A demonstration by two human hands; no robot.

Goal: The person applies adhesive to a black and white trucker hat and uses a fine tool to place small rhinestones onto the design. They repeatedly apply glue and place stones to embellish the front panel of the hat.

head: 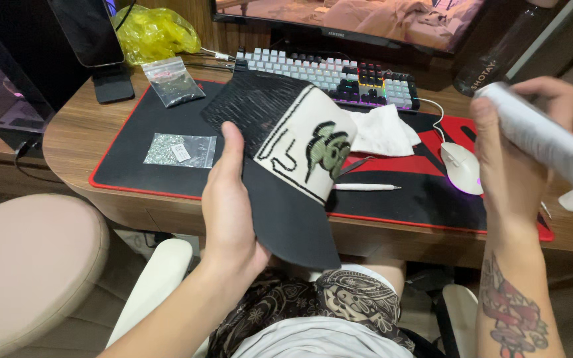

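Two hands [233,212]: cap [293,152] left, white tube [538,136] right.

Single head-worn view, aimed steeply down and forward from close above lap; desk [81,126] edge seen beyond.

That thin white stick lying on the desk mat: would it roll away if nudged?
Probably. The white stick looks round and slender, so a sideways push would likely roll it across the flat desk mat. It seems light, and nothing beside it would stop it.
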